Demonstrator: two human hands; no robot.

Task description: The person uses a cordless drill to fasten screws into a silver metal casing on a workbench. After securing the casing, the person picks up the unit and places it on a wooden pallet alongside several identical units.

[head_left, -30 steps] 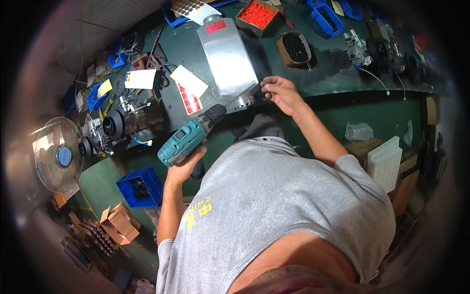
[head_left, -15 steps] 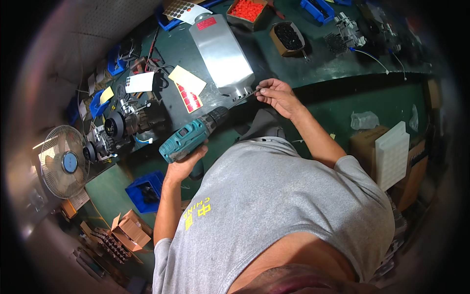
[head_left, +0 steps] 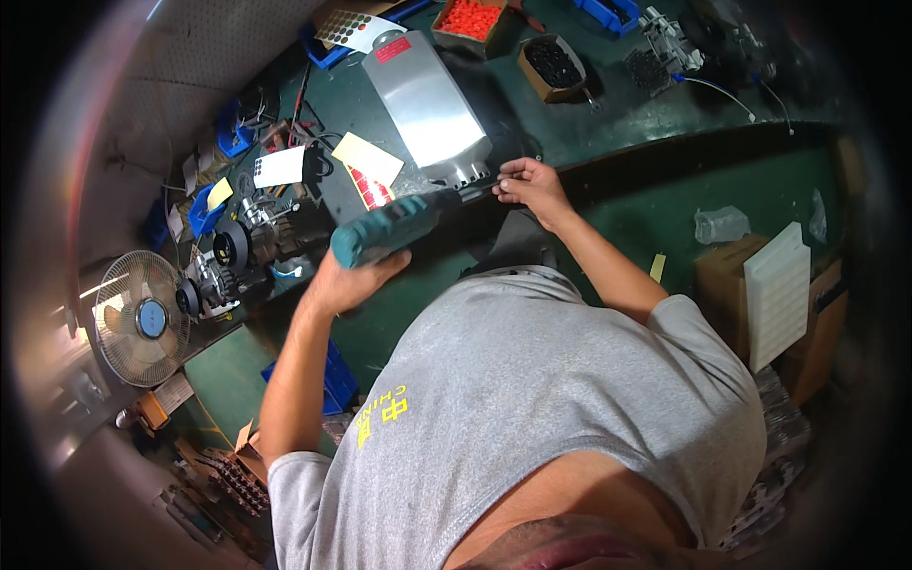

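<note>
A teal cordless drill (head_left: pixel 391 230) is gripped in my left hand (head_left: pixel 356 283), slightly blurred. Its dark chuck and bit point right, toward the near end of a silver metal housing (head_left: pixel 427 109) lying on the bench. My right hand (head_left: pixel 534 193) is at that same end, thumb and fingers pinched beside the bit's tip. Whatever the pinch holds is too small to make out. A red label sits on the housing's far end.
Left of the housing lie yellow and red label sheets (head_left: pixel 369 160). Beyond it are a box of orange-red parts (head_left: pixel 470 21) and a carton of black parts (head_left: pixel 554 66). Motor-like assemblies (head_left: pixel 242 242) and a fan (head_left: pixel 142 318) stand at left; cartons (head_left: pixel 727 285) are at right.
My left hand has raised the drill and moved it right, turning it so the bit's tip comes closer to the pinched right fingers. The right hand has barely moved.
</note>
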